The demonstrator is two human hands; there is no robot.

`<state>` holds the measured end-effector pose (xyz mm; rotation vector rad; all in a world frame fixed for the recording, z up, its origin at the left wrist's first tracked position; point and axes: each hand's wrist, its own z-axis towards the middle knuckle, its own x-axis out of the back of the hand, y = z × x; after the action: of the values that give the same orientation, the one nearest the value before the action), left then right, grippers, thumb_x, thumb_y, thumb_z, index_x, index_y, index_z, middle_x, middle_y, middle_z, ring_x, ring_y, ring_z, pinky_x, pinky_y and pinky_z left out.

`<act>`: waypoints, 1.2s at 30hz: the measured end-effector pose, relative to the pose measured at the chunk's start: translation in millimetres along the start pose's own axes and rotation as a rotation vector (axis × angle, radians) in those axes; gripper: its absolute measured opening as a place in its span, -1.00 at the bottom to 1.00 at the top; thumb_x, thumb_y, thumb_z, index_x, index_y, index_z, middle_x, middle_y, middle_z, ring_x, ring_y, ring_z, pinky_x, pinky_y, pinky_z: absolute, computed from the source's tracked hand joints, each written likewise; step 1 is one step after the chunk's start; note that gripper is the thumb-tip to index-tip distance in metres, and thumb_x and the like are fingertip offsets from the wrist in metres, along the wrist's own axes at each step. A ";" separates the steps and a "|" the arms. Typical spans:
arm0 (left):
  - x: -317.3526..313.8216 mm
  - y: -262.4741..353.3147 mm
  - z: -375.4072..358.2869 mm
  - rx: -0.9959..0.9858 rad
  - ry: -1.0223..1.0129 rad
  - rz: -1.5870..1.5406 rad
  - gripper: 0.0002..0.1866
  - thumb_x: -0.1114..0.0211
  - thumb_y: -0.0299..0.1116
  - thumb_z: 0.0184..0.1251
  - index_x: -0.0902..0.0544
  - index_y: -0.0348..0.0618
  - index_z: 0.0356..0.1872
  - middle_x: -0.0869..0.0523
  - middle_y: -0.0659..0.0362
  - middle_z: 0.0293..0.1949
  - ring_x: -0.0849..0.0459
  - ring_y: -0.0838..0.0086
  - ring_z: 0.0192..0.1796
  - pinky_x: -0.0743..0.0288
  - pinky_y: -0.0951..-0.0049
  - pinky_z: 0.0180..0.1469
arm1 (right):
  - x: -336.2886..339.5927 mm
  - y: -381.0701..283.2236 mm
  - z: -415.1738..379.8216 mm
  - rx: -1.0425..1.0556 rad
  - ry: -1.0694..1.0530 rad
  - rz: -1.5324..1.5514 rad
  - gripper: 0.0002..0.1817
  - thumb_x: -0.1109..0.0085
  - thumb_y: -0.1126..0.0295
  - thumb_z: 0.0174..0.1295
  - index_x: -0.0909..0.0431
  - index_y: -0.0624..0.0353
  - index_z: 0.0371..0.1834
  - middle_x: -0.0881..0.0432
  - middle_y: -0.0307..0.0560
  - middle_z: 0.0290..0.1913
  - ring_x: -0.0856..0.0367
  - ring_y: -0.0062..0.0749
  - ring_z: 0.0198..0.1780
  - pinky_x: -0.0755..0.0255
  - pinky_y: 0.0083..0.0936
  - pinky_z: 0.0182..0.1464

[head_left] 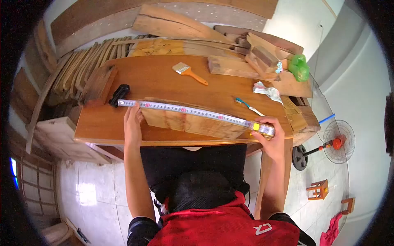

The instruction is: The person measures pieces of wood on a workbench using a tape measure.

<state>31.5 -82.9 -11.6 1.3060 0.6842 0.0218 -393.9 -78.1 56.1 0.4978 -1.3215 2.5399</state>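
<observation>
A wooden board (176, 121) lies on the brown table (156, 78) near its front edge. The extended blade of a tape measure (264, 129) runs along the board's upper edge and past its left end. My right hand (273, 137) is closed around the tape measure's case, beside the board's right end. At the board's left end, the fingers of my left hand (133, 121) are together on the tape blade. The blade's far left end reaches a black object (120, 95).
Behind the board are a paintbrush (190, 74), a blue-and-white toothbrush (249, 106) and a crumpled wrapper (267, 91). Wood blocks (234, 67) and a green bag (299, 67) stand at the back right. A fan (338, 141) is right of the table.
</observation>
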 end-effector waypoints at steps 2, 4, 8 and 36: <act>-4.5 4.8 -3.2 -0.006 -0.013 0.016 -0.57 -0.18 -0.10 0.53 -0.53 -0.25 0.18 -0.63 0.21 0.01 -0.57 0.50 0.06 -0.37 0.44 0.15 | -0.6 -3.6 0.6 -0.008 0.006 0.008 -0.56 -0.54 0.56 0.04 -0.50 0.24 -0.05 -0.68 -0.03 -0.01 -0.65 -0.42 0.04 -0.53 -0.46 0.10; -5.5 5.3 -3.9 -0.008 -0.017 0.015 -0.59 -0.17 -0.12 0.55 -0.54 -0.25 0.15 -0.63 0.20 0.00 -0.57 0.50 0.06 -0.37 0.44 0.15 | -0.6 -3.6 -0.5 -0.027 0.007 0.023 -0.55 -0.55 0.56 0.03 -0.50 0.23 -0.05 -0.68 -0.03 -0.01 -0.66 -0.41 0.04 -0.53 -0.46 0.10; -1.4 3.7 -2.9 -0.018 -0.039 0.011 -0.62 -0.16 -0.12 0.56 -0.54 -0.23 0.12 -0.63 0.19 -0.01 -0.58 0.49 0.06 -0.37 0.44 0.16 | 0.8 -1.2 -1.3 -0.002 0.007 -0.004 -0.55 -0.56 0.55 0.02 -0.51 0.22 -0.05 -0.68 -0.03 0.00 -0.66 -0.41 0.04 -0.54 -0.46 0.10; -5.1 3.7 -2.5 0.015 -0.016 0.039 -0.55 -0.16 -0.04 0.56 -0.52 -0.23 0.17 -0.60 0.18 0.08 -0.53 0.46 0.19 -0.28 0.41 0.28 | 0.1 3.7 -1.7 -0.099 0.005 0.072 -0.57 -0.56 0.53 0.05 -0.48 0.24 -0.10 -0.71 -0.04 -0.05 -0.69 -0.45 0.03 -0.55 -0.45 0.13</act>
<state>27.5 -81.6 -6.3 1.3323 0.6463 0.0376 -395.7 -78.8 52.4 0.4320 -1.4803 2.5154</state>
